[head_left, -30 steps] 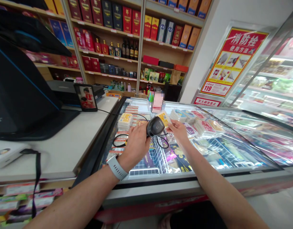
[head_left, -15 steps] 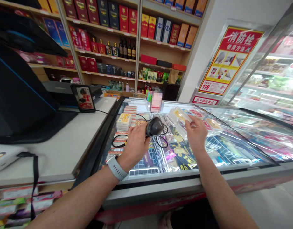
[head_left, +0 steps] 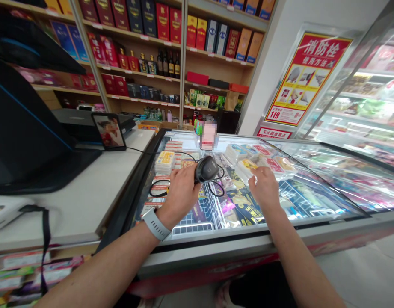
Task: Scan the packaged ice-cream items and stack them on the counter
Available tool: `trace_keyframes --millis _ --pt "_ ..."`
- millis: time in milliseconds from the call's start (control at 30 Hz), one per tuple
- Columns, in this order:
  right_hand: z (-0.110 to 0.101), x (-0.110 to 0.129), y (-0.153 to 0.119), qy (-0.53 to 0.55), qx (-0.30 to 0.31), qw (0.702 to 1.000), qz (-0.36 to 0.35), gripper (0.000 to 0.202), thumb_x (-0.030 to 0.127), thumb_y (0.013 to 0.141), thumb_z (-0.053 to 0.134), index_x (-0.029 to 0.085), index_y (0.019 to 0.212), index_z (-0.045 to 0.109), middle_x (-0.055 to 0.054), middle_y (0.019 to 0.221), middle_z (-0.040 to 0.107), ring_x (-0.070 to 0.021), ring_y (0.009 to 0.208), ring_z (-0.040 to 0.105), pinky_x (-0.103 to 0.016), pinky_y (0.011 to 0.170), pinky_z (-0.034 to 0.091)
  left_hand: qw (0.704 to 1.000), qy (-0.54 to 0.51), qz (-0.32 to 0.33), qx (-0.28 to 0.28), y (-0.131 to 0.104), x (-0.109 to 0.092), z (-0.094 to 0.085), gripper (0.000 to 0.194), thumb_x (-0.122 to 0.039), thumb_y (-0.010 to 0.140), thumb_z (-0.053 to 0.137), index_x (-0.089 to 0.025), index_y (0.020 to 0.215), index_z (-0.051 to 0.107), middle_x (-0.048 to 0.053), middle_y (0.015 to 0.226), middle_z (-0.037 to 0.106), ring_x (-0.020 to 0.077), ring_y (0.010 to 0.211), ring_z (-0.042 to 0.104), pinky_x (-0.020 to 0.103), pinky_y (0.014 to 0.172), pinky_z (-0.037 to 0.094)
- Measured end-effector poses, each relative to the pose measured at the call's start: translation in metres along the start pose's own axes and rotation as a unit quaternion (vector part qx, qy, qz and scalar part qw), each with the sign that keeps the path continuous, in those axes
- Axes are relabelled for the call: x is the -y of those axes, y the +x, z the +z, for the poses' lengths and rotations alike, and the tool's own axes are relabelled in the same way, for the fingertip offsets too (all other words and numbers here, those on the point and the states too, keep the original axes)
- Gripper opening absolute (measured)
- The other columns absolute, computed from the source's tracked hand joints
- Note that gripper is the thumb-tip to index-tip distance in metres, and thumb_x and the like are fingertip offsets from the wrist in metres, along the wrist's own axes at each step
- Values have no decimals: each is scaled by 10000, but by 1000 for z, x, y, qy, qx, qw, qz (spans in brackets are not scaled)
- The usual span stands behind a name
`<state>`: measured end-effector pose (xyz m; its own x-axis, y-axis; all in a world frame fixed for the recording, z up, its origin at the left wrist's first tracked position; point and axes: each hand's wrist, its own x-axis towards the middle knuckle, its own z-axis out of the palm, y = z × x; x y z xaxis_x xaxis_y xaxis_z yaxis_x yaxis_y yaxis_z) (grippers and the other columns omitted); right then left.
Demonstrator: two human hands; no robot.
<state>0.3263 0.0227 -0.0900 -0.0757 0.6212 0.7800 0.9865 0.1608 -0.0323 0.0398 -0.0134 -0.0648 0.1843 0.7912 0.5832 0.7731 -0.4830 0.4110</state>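
Observation:
My left hand (head_left: 183, 188) is wrapped around a black handheld barcode scanner (head_left: 207, 168), whose head points right above the freezer's glass top. A black cable loops around the scanner. Over the right part of the glass, my right hand (head_left: 265, 188) pinches the near right edge of a clear plastic box with a yellow label (head_left: 247, 166); its fingertips are partly hidden. Just behind that box are clear boxes with blue labels (head_left: 237, 152). Red-labelled boxes (head_left: 275, 166) lie beyond my right hand. To the left of the scanner sits a stack of yellow-labelled clear boxes (head_left: 165, 161).
The chest freezer (head_left: 216, 252) spans the front. On the left, a counter (head_left: 126, 175) carries a phone-like screen (head_left: 108, 131) and a black checkout terminal (head_left: 30, 128). A clear holder with a pink card (head_left: 208, 136) stands at the freezer's back, before shelves of boxed bottles.
My right hand has brought the yellow-labelled box nearer and lower, uncovering the blue-labelled boxes behind it. My left hand keeps the scanner in nearly the same place.

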Motion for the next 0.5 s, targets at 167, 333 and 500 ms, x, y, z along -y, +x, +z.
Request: trace_keyframes --millis 167,333,500 --pt "-5 10 3 38 -38 998 -9 318 230 864 479 160 1127 644 -134 1095 599 -256 1053 547 -410 939 469 1000 -10 1 -6 0 -1 -2 475 -130 822 519 -167 1288 436 103 1273 588 256 1201 511 445 1024 344" --pt "10 37 22 190 42 977 -88 285 262 891 477 184 1102 652 -108 1103 649 -236 1078 566 -409 995 440 1000 -21 3 -23 0 -3 -6 473 -123 817 529 -168 1280 441 97 1252 594 252 1176 517 429 1010 353" --pt "49 88 54 446 212 870 -7 205 191 705 689 191 910 698 -85 1064 682 -254 1100 567 -419 1053 383 999 -26 9 -31 0 -4 -7 458 -136 837 508 -168 1288 436 99 1248 592 251 1176 513 427 1006 347"
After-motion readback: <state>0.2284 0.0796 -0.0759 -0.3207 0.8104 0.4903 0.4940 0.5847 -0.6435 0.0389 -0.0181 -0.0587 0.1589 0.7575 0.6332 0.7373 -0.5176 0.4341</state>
